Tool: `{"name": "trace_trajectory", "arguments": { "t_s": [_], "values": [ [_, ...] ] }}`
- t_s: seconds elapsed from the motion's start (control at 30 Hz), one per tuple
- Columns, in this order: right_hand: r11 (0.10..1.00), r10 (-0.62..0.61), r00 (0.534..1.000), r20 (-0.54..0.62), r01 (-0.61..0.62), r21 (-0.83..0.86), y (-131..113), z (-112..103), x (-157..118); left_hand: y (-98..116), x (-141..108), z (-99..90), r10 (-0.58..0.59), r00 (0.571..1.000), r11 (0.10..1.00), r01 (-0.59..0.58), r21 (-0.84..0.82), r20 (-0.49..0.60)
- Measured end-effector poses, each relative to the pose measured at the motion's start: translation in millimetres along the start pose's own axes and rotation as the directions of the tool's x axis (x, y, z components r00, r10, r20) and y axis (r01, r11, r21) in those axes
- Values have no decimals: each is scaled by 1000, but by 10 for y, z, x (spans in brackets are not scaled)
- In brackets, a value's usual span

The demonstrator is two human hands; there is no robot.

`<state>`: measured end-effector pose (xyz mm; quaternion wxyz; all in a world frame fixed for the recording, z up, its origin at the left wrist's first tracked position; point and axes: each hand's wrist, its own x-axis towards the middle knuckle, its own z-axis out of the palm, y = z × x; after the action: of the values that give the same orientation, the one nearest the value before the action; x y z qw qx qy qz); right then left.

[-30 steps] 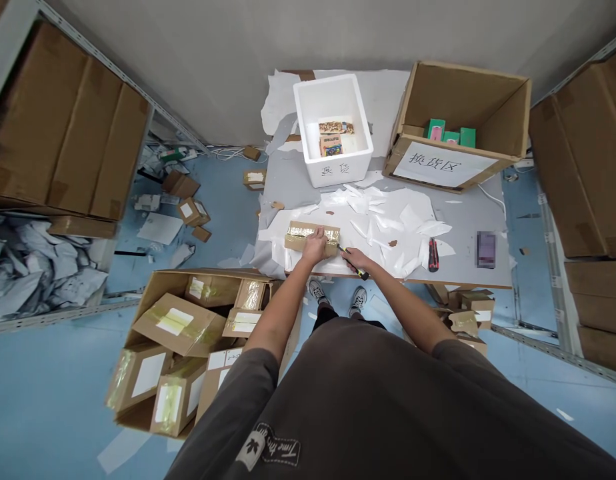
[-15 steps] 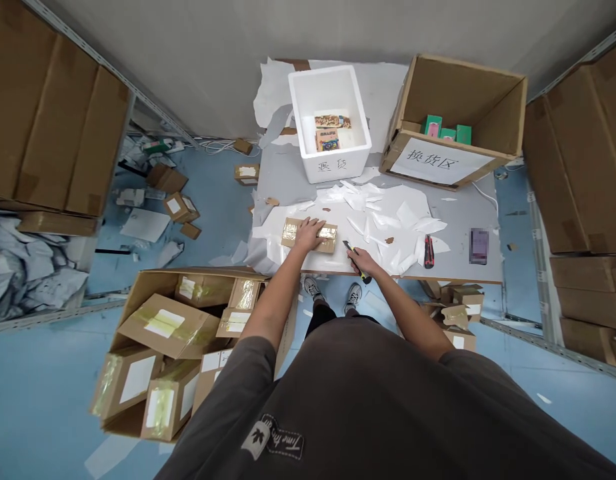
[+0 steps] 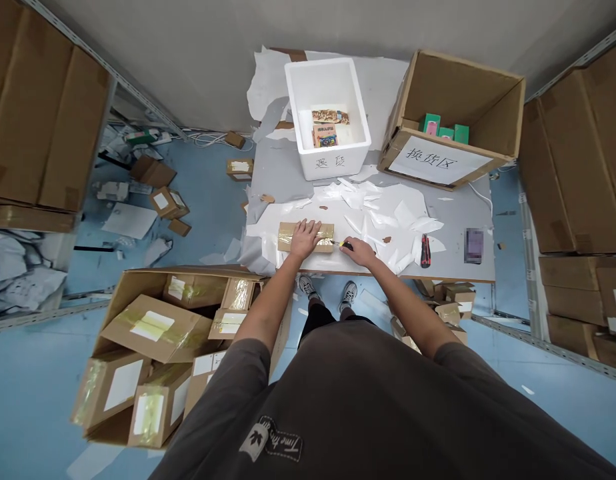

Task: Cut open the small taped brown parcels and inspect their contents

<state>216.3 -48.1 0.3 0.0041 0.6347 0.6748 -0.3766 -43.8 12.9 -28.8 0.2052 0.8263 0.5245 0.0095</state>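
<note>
Near the front edge of the table (image 3: 461,213), a small taped carton (image 3: 288,237) is lying lengthwise on white paper, its middle disappearing beneath the left hand (image 3: 305,239). That hand is resting flat on top, its fingers slightly apart and not curling around the sides, and is covering part of the shiny tape. Just beside the carton's right end, the right hand (image 3: 358,251) is gripping a utility knife (image 3: 347,246), its fingers clamped around the handle and hiding most of it. The blade is pointing at that end, but whether its tip is touching the cardboard is too small to tell.

Beyond, a white foam box (image 3: 333,165) is holding packets (image 3: 331,117) whose print is too fine to read. Next to it, the front wall of a large carton (image 3: 398,143) is concealing the lower parts of some green boxes (image 3: 461,134). To the right, a red-and-black tool (image 3: 425,251) is lying among paper scraps, and a purplish object (image 3: 473,246) is showing only as blurred blocks. Down on the floor, the left arm and sleeve are blocking part of a big box of parcels (image 3: 108,433), while the table is partly hiding more cartons (image 3: 459,293) underneath.
</note>
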Motion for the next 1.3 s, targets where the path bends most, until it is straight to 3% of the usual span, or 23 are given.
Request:
{"name": "trace_trajectory", "arguments": {
  "t_s": [0.23,0.43,1.3],
  "values": [
    [982,-45,999,-15,41,-183,-64,-69,72,-86,11,194,34,990,998,-42,-56,-135],
    [937,-144,989,-15,131,-325,-88,-165,121,-101,-7,280,23,983,995,-40,-89,-183],
    [875,-272,955,-120,194,-444,17,8,209,-41,-18,358,-40,965,995,16,-96,-258]
  ]
}}
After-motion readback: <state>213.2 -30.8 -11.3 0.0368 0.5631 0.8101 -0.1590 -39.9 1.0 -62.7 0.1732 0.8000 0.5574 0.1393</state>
